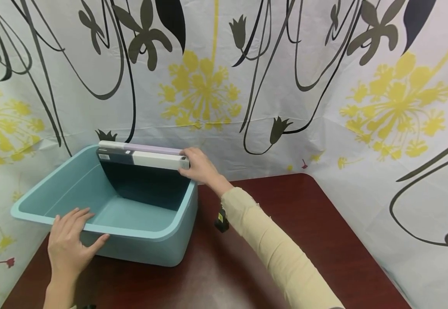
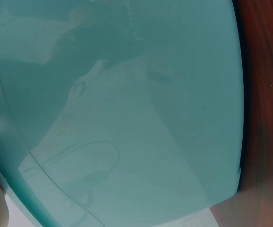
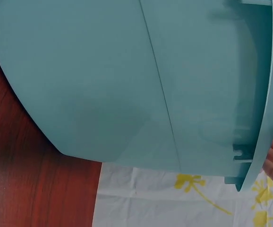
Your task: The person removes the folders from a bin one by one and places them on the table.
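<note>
A light blue plastic tub (image 1: 183, 231) stands on the table, its outer wall filling much of both wrist views. Inside it, toward the back, two file folders stand on edge together: the front one has a white and dark spine (image 1: 150, 159) and a dark cover (image 1: 146, 184), the rear one a pale lilac spine (image 1: 154, 149). My right hand (image 1: 201, 165) grips the folders' right end, close to the tub's right rim. Over the near rim lies my left hand (image 1: 67, 242), fingers extended inward and thumb spread along the outer wall.
The dark red wooden table (image 1: 270, 201) extends to the right of the tub and in front of it. A white sheet printed with flowers (image 1: 278, 86) hangs behind and at both sides, close to the tub. A small black device (image 1: 221, 221) shows beneath the right sleeve.
</note>
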Tool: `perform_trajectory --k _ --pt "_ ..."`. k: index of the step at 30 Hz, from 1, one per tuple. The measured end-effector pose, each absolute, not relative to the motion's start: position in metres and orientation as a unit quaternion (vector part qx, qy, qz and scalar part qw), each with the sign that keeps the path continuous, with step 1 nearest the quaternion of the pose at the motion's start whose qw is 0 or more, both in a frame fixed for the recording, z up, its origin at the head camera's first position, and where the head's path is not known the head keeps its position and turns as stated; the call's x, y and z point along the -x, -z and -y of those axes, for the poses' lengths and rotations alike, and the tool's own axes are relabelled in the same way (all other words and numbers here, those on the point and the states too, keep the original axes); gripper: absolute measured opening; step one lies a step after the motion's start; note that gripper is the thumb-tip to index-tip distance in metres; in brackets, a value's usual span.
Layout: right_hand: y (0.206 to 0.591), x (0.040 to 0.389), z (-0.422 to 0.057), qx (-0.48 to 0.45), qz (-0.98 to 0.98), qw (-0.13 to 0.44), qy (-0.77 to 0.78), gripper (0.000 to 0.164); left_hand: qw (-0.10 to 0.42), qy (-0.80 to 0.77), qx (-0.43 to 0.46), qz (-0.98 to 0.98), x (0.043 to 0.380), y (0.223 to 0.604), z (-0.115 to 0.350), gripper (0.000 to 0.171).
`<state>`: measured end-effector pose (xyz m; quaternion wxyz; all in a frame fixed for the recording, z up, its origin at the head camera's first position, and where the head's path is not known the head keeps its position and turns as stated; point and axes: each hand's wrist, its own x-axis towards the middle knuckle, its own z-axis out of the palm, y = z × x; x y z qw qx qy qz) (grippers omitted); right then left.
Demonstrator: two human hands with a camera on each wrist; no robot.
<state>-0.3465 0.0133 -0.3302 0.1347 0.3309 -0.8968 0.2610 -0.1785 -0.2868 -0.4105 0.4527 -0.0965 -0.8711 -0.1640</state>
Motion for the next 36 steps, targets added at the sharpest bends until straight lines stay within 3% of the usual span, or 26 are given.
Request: perform_trajectory --k 19,31,36 --pt "0.331 0.346 0.002 -0.330 0.912 0.141 -0.198 0.034 0.461 0.165 0.101 0.866 0.182 0.412 0.287 0.092" --pt "0.325 0.345 0.022 -0.383 0.905 0.071 -0.173 0.038 0.463 0.169 0.105 0.864 0.182 0.413 0.286 0.090" --pt "0.326 0.345 0.025 -0.396 0.897 0.070 -0.182 0.038 0.462 0.166 0.100 0.866 0.182 0.413 0.287 0.091"
